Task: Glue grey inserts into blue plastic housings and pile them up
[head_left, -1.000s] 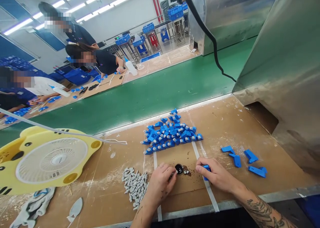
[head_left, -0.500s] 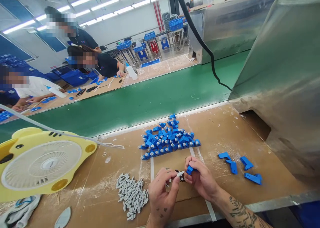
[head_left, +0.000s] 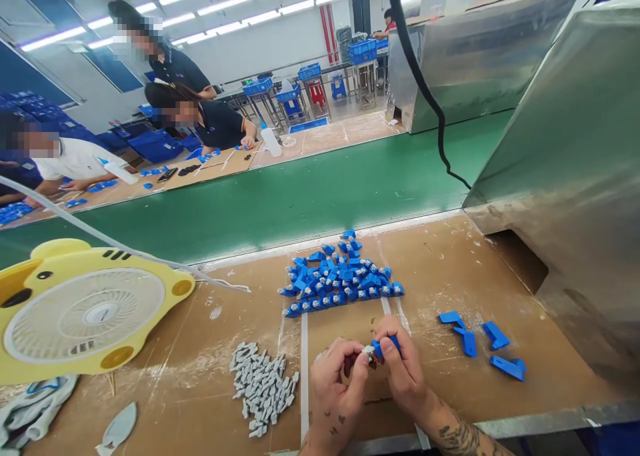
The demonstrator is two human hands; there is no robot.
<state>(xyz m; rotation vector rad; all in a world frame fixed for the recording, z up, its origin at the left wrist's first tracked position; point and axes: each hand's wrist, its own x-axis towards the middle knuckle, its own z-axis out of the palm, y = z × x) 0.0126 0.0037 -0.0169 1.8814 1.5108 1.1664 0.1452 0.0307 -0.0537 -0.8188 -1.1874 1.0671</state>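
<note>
Between the earlier frame, half a second back, and now, the gap between the two held parts has closed: the grey piece (head_left: 369, 351) and the blue block (head_left: 393, 344) stood slightly apart then, and now they meet, or very nearly so. Left hand (head_left: 336, 386) has its thumb and forefinger pinched together on the grey piece, with the other fingers curled in behind. Right hand (head_left: 407, 369) is closed around the blue block, the thumb lying along its near side and the fingers wrapping over the far side.

What matters most is how these two parts line up. Grey piece lies to the left of the blue block, just off the left fingertips, and the block's long axis seems to run roughly left to right, with one end facing the grey piece (how far either part enters the other, if at all, I cannot tell, since the fingers cover much of both). Each part is nearest to the hand that holds it, and both are held up over the near side of the bench (head_left: 430, 269).

To the left of the left hand is a heap of grey pieces (head_left: 265, 389). Beyond both hands lies a cluster of blue blocks (head_left: 340, 269) with pale tips, and to the right are some loose blue blocks (head_left: 468, 343).
</note>
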